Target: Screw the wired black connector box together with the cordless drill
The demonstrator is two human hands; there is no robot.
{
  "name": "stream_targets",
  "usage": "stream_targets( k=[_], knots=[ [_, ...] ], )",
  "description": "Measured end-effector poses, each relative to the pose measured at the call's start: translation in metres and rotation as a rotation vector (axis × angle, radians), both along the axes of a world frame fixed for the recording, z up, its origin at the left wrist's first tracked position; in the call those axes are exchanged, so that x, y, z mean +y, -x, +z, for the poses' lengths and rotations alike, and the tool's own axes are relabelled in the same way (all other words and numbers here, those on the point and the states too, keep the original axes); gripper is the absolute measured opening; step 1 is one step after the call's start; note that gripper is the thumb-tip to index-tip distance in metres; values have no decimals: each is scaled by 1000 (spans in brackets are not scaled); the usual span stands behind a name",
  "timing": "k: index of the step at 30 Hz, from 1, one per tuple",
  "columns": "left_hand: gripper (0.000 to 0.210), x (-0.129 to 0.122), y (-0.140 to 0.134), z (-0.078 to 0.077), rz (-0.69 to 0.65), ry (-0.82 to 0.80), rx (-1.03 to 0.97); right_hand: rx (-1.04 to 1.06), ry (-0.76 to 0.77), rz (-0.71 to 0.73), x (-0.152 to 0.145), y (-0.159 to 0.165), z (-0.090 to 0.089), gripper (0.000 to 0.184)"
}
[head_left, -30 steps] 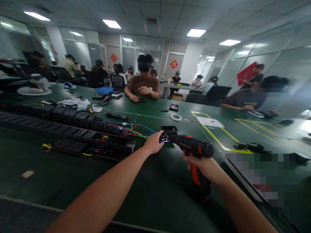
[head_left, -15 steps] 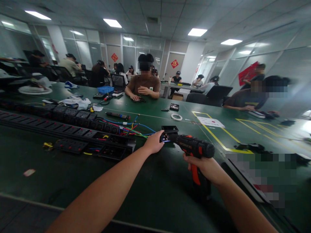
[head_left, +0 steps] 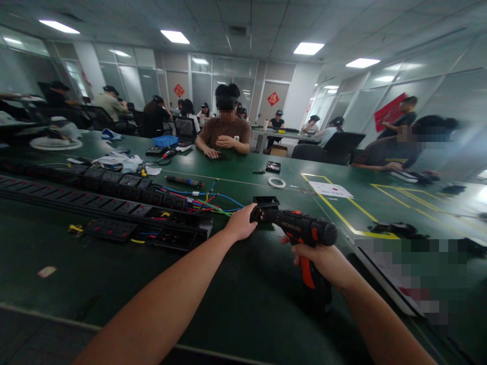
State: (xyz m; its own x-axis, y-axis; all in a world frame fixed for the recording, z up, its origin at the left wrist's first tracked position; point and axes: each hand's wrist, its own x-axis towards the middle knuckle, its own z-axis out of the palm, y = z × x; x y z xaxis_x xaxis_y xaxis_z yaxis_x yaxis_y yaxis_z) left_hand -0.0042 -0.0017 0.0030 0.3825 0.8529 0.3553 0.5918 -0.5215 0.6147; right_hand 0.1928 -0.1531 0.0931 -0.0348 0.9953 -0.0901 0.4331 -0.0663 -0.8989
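Note:
My right hand is wrapped around the grip of a black and orange cordless drill, its nose pointing left. My left hand pinches a small black part with metal contacts, mostly hidden by the fingers. The drill's tip meets or nearly meets this part; I cannot tell whether they touch. Red, blue, green and yellow wires run from the left toward my left hand. Just behind the part lies a black rectangular frame.
Long black socket strips cover the left of the green table. Beyond my hands lie a white ring, a dark cylindrical tool and a paper sheet. A person works across the table, another at right.
The drill has shifted very slightly right. The small part in my left hand has turned a little, and the blue edge seen on it before no longer shows.

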Motion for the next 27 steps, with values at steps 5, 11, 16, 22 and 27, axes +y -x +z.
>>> stream_targets(
  k=[5,11,16,22,27],
  knots=[
    [68,0,0,1,-6,-3,-10,15,15,5,0,1,0,31],
    [68,-1,1,1,-9,-2,-2,19,12,31,3,-3,-5,23],
    [68,0,1,0,-2,-6,-1,-12,5,48,5,-3,-6,20],
    [68,1,1,-2,-5,-13,-11,-28,-6,60,2,0,-3,21],
    [69,1,1,-1,-9,-12,-11,-26,0,60,3,-2,-5,21]
  ],
)
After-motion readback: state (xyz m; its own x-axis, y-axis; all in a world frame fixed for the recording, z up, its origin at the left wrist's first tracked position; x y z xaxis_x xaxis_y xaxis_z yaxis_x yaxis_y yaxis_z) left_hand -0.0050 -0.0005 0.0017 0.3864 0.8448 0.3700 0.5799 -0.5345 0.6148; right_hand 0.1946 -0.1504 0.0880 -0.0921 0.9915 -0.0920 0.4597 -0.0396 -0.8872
